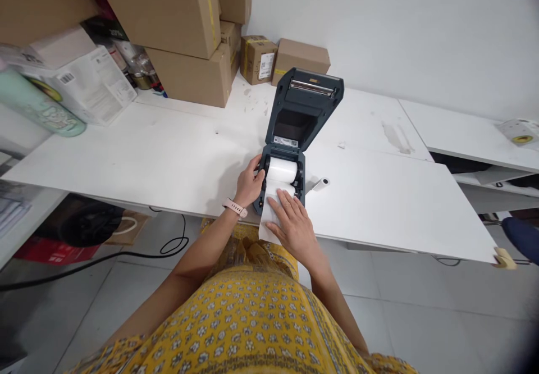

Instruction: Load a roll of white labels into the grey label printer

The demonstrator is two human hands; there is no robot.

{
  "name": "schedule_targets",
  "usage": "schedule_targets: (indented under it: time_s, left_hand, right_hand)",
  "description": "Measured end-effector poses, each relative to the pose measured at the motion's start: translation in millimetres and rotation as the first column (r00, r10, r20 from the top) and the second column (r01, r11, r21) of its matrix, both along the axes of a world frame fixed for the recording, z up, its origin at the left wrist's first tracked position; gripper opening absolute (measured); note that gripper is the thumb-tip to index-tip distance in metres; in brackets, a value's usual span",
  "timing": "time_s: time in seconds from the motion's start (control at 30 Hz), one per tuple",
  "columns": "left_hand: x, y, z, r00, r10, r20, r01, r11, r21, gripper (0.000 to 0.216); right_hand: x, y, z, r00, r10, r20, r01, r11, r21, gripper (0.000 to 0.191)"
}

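Observation:
A dark grey label printer (304, 104) stands on the white table with its lid tipped up and back. Inside its base lies a white label roll (282, 170), and a strip of the label paper (268, 229) runs out over the front edge. My left hand (249, 183) grips the left side of the printer base, fingers curled round its edge. Spread flat over the paper strip, my right hand (291, 222) presses near the printer's front. A small white paper roll (321, 184) lies on the table just right of the printer.
Stacked cardboard boxes (185, 76) rise at the back left, with two smaller boxes (301, 56) behind the printer. A mint bottle (42, 107) and a white carton (92, 85) are at far left. Another label roll (522, 132) sits far right. A black cable (126, 254) crosses below the table.

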State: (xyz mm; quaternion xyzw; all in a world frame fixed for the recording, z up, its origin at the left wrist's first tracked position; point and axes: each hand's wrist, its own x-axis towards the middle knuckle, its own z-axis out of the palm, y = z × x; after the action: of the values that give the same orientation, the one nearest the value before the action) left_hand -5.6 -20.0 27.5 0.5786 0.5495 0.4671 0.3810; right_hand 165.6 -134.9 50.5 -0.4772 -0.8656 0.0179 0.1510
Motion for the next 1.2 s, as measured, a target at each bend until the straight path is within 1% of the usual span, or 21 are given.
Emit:
schedule_targets:
  time_s: [0.1,0.2,0.27,0.37,0.43,0.63,0.7,0.73,0.77,0.83,0.87,0.9,0.97,1.03,1.1,1.13,1.2]
  left_hand:
    - [0.4,-8.2,-1.7,0.995,-0.025,0.095,0.029,0.999,-0.043,0.054]
    - [2.7,-34.1,-0.9,0.975,-0.025,0.220,0.058,0.987,-0.147,0.062]
    - [4.4,-54.3,-0.4,0.950,-0.046,0.308,0.102,0.980,-0.168,0.070]
    - [5.4,-73.2,-0.1,0.923,-0.003,0.385,0.091,0.973,-0.212,0.071]
    - [5.0,-75.4,0.0,0.918,0.005,0.397,0.089,0.972,-0.218,0.071]
    - [2.7,-69.3,4.2,0.908,-0.037,0.417,0.128,0.973,-0.191,0.070]
    - [2.0,-70.0,5.7,0.905,-0.048,0.422,0.141,0.971,-0.192,0.071]
    - [1.6,-70.5,6.0,0.905,-0.055,0.421,0.149,0.970,-0.193,0.071]
    - [1.0,-71.0,6.0,0.907,-0.061,0.417,0.154,0.969,-0.194,0.071]
    - [-0.8,-71.6,4.8,0.916,-0.069,0.395,0.158,0.968,-0.195,0.073]
    - [-1.9,-71.5,3.6,0.922,-0.073,0.380,0.157,0.968,-0.195,0.073]
    - [-3.1,-71.3,2.1,0.928,-0.076,0.364,0.155,0.969,-0.194,0.074]
    - [-5.2,-70.6,-1.1,0.936,-0.084,0.342,0.155,0.970,-0.187,0.076]
    - [-6.7,-69.9,-3.8,0.938,-0.086,0.336,0.154,0.972,-0.180,0.078]
    - [-7.4,-69.7,-4.9,0.938,-0.083,0.338,0.148,0.974,-0.172,0.079]
    - [-7.5,-69.8,-4.8,0.937,-0.084,0.340,0.148,0.975,-0.168,0.079]
    - [-7.6,-70.2,-3.7,0.933,-0.095,0.348,0.159,0.974,-0.162,0.078]
  right_hand:
    - [0.0,-0.1,-1.2,1.000,-0.004,-0.007,0.004,1.000,0.008,0.054]
    - [0.2,-0.7,-2.8,1.000,0.000,-0.021,0.000,1.000,0.014,0.053]
    - [1.0,-0.8,-2.6,0.999,0.006,-0.031,-0.005,1.000,0.011,0.053]
    - [2.8,-0.1,-0.1,0.999,0.009,-0.048,-0.010,1.000,-0.009,0.052]
    - [3.5,0.5,1.1,0.998,0.013,-0.062,-0.015,1.000,-0.027,0.052]
    - [3.1,-4.9,-2.6,0.993,0.022,-0.118,-0.029,0.998,-0.055,0.054]
    - [7.8,-3.1,1.6,0.988,0.044,-0.151,-0.058,0.994,-0.088,0.054]
    - [12.2,1.3,6.8,0.981,0.054,-0.189,-0.074,0.992,-0.102,0.054]
    - [17.8,9.3,14.3,0.968,0.053,-0.244,-0.077,0.993,-0.093,0.053]
    - [31.4,37.3,35.7,0.918,0.016,-0.395,-0.016,1.000,0.002,0.051]
    - [38.3,57.3,48.5,0.877,-0.009,-0.480,0.068,0.992,0.105,0.051]
    - [44.5,80.6,62.0,0.834,-0.019,-0.551,0.144,0.972,0.184,0.053]
    - [53.1,132.3,88.3,0.767,-0.005,-0.641,0.220,0.941,0.256,0.057]
    - [55.3,181.5,110.5,0.727,-0.010,-0.687,0.255,0.932,0.256,0.061]
    - [51.9,218.1,126.5,0.719,-0.032,-0.694,0.234,0.952,0.199,0.065]
    - [49.0,229.6,132.0,0.720,-0.044,-0.692,0.206,0.967,0.152,0.067]
    - [42.9,237.8,138.4,0.726,-0.070,-0.684,0.155,0.986,0.064,0.072]
